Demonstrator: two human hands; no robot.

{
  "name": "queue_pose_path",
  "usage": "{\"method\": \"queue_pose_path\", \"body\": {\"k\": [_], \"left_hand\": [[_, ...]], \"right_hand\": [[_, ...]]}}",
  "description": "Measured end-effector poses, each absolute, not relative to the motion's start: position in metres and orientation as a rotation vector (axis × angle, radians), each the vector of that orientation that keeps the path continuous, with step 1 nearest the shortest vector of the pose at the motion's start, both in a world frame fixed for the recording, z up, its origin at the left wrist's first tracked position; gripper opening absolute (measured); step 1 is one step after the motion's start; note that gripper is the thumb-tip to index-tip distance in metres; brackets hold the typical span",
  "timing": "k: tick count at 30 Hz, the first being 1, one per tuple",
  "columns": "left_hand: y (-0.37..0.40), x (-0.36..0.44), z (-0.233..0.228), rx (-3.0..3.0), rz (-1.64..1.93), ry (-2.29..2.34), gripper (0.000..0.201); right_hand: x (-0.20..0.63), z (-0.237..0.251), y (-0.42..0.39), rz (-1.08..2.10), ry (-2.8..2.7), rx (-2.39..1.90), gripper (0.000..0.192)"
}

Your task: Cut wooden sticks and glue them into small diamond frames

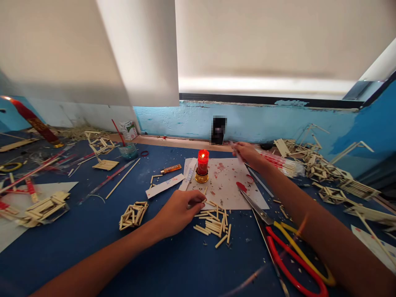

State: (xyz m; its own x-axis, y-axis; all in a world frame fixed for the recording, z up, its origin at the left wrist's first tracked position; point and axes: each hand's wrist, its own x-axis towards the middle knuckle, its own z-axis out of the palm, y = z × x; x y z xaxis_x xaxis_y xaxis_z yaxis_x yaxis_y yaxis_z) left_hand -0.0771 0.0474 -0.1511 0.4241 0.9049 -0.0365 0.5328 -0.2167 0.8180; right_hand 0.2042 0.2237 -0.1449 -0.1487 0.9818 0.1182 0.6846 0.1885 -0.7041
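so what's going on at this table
A person sits at a blue table strewn with small stick constructions. The left hand pinches a short wooden stick from the loose pile of sticks. The right hand reaches out beyond a lit red candle on spattered paper. Red-and-yellow snips lie nearby.

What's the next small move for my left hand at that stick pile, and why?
Probably lift one cut stick: the left hand already pinches at the edge of the loose stick pile, while the right hand reaches past the lit red candle.
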Motion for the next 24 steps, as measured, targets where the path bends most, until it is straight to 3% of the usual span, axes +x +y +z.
{"method": "queue_pose_path", "body": {"k": [11, 24], "left_hand": [[0.048, -0.077, -0.153, 1.867, 0.636, 1.188, 0.019], [0.049, -0.082, -0.160, 1.884, 0.602, 1.204, 0.024]], "right_hand": [[0.169, -0.032, 0.163, 0.046, -2.482, -1.060, 0.027], [0.150, -0.018, 0.173, -0.376, -2.887, -0.980, 0.020]]}}
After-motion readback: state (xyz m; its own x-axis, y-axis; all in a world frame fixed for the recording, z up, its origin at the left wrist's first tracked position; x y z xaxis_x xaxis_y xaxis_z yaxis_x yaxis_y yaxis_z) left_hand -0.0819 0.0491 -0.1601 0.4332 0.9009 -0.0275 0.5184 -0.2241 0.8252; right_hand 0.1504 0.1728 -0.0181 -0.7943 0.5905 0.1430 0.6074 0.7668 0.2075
